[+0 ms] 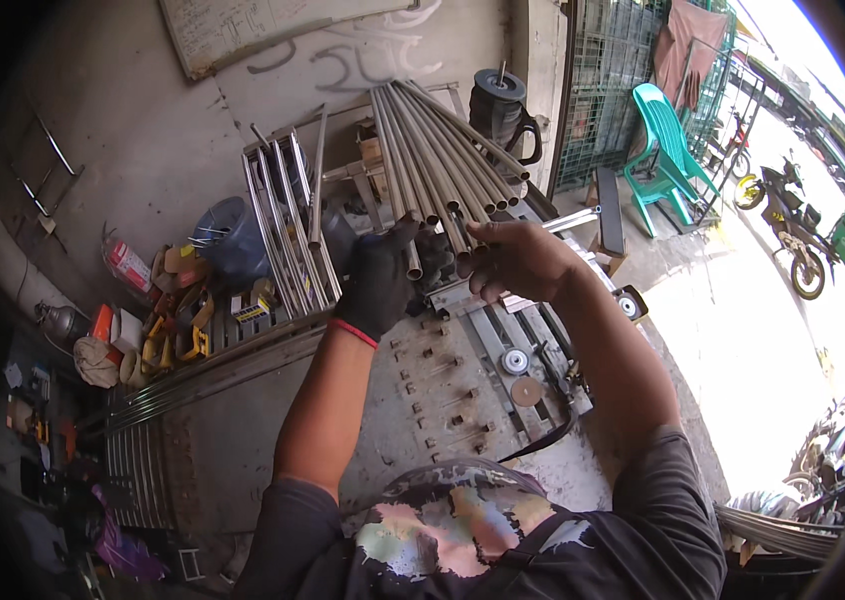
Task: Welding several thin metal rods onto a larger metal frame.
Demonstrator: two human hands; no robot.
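Note:
A fanned stack of long, dull metal tubes [433,150] lies ahead of me, their near ends pointing toward my hands. My left hand [380,280], in a dark glove with a red cuff, closes around the end of a tube that juts nearer than the others. Bare and half curled, my right hand [523,258] has its fingers apart, the fingertips beside the tube ends at the front of the stack. I see nothing held in it. Shinier tubes joined like a frame [288,220] lean left of the stack.
The metal worktable [273,420] carries rows of small metal blocks [443,400]. Discs [515,361] lie at its right side. A blue tub [230,240] and boxes [183,265] stand left; a black canister [499,95] stands behind. A green chair [665,150] and motorbike [788,215] are farther right.

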